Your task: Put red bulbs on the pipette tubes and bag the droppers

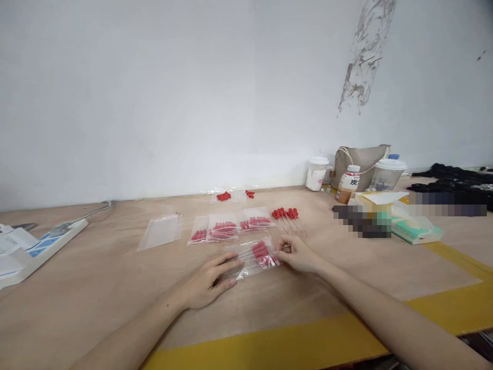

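A clear zip bag (pixel 246 270) lies on the table with several droppers in it, their red rubber bulbs (pixel 261 251) toward its right end. My left hand (pixel 210 280) rests on the bag's left end, fingers stretched out and thumb apart. At the right edge, my right hand (pixel 295 254) pinches the bag between thumb and curled fingers. Just beyond are filled bags of red-bulbed droppers (pixel 222 228) in a row. Loose droppers (pixel 285 215) lie fanned out past my right hand. Flat bags (pixel 162 231) with no droppers visible inside lie to the left.
Against the wall are another bag with red bulbs (pixel 223 196), a paper cup (pixel 318 173), a drink bottle (pixel 348 185), a grey pouch (pixel 358 159) and a plastic cup (pixel 388 174). A green-and-white packet (pixel 418 231) is right; a power strip (pixel 50 246) is left. Yellow tape (pixel 246 352) edges the table.
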`<state>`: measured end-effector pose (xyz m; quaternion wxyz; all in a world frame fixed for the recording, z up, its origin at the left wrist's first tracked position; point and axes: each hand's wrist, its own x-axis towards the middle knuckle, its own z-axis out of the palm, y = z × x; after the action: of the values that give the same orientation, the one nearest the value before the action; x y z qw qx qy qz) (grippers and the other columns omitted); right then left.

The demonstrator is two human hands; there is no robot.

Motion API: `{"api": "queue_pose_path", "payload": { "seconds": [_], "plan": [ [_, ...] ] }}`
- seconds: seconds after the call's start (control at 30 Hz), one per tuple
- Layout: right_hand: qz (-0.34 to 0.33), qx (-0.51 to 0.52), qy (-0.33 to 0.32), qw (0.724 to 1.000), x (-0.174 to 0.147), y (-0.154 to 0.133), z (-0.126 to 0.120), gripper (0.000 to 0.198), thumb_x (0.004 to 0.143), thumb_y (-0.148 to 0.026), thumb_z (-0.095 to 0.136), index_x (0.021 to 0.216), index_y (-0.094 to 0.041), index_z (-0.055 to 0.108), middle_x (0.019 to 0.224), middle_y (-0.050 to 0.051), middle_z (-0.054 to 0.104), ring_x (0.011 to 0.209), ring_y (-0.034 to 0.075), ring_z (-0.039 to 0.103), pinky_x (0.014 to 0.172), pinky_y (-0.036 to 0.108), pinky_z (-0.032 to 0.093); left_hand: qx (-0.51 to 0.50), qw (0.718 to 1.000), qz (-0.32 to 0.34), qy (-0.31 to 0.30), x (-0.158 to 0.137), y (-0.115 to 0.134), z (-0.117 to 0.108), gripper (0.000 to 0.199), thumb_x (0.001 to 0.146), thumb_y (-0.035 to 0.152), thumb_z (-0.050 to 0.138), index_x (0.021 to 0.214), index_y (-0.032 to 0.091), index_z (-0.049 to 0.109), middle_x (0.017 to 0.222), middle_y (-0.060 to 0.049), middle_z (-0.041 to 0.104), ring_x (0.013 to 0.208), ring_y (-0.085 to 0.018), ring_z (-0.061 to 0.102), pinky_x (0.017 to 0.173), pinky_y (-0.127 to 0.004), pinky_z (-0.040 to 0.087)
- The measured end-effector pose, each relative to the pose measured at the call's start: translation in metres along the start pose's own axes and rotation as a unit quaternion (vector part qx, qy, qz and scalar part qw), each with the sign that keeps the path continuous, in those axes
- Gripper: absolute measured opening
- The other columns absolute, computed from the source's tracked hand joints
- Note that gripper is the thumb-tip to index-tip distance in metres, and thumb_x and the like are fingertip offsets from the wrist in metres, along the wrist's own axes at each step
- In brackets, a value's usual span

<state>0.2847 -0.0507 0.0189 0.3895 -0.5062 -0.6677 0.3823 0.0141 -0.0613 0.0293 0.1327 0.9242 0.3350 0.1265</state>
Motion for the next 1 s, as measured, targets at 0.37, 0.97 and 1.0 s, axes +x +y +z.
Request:
{"api": "queue_pose_path", "payload": {
  "seconds": [0.37,0.97,1.0],
  "plan": [
    [0.046,0.022,-0.019,0.999,-0.001,0.006,0.002,0.017,0.064,-0.027,0.057,0.060,-0.018,0.043,0.047,-0.006,0.049,0.042,0.006,0.038,0.042,0.018,0.025,0.002,1.000,-0.010,-0.006,0.000,-0.002,0.000,0.037,0.091,0.035,0.032,0.128,0.032,0.036,0.137,0.000,0.031,0.123,-0.020,0.032,0.102,-0.038,0.029],
    [0.144,0.099,-0.129,0.976,0.014,-0.003,-0.009,0.022,0.062,-0.030,0.068,0.063,-0.014,0.053,0.043,-0.007,0.049,0.036,0.003,0.040,0.033,0.014,0.027,-0.025,0.999,0.026,0.020,0.002,0.000,0.000,0.040,0.089,0.026,0.036,0.128,0.030,0.036,0.136,0.001,0.033,0.123,-0.018,0.032,0.102,-0.038,0.029],
    [0.135,0.142,-0.143,0.970,0.012,-0.004,-0.013,0.020,0.063,-0.029,0.067,0.068,-0.014,0.055,0.052,-0.004,0.056,0.043,0.005,0.048,0.038,0.015,0.035,-0.023,0.999,0.021,0.034,0.002,-0.002,-0.001,0.039,0.088,0.026,0.038,0.128,0.030,0.037,0.136,0.000,0.033,0.123,-0.019,0.033,0.101,-0.038,0.031]
  ]
}}
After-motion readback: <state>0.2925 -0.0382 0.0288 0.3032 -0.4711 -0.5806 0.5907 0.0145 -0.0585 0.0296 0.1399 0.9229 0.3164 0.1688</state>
